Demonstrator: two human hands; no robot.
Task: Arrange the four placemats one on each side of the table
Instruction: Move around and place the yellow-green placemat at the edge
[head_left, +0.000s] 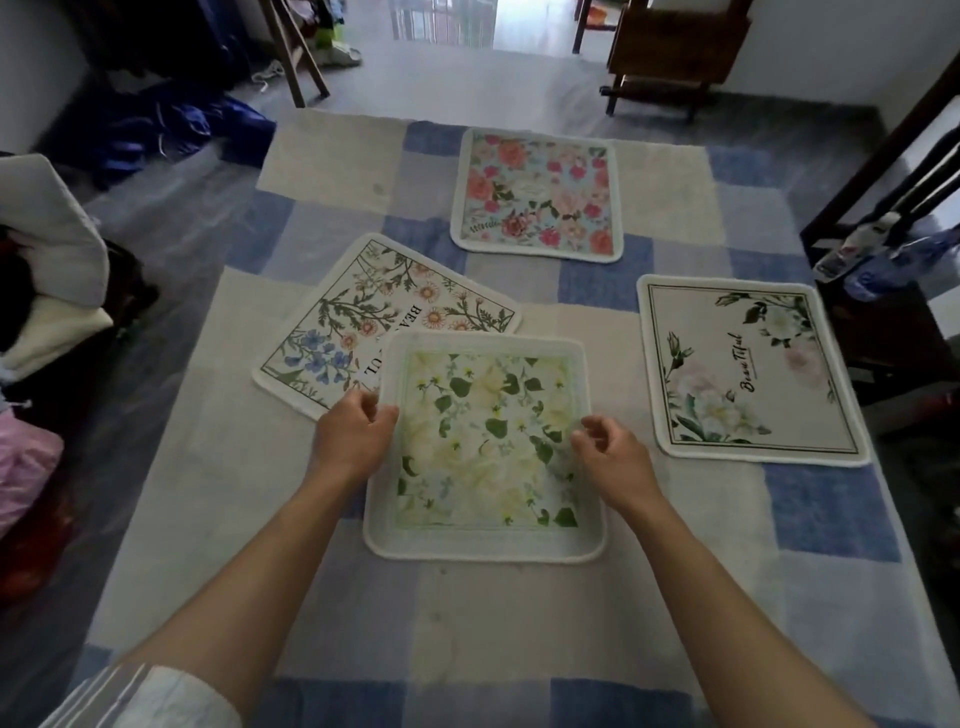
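Four floral placemats lie on the checked tablecloth (218, 467). The yellow-green placemat (488, 447) is nearest me and lies flat, its top-left corner overlapping the skewed daisy placemat (363, 312). My left hand (356, 434) pinches the yellow-green placemat's left edge. My right hand (610, 454) curls over its right edge, fingertips on the print. The pink rose placemat (537, 195) sits square at the far side. The white "Beautiful" placemat (748, 369) lies along the right side.
A dark wooden chair (883, 322) with plastic bottles (857, 249) stands close to the table's right edge. Piled clothes and cushions (47, 291) crowd the left side. More chairs (670, 57) and blue fabric (171, 124) are on the floor beyond the far edge.
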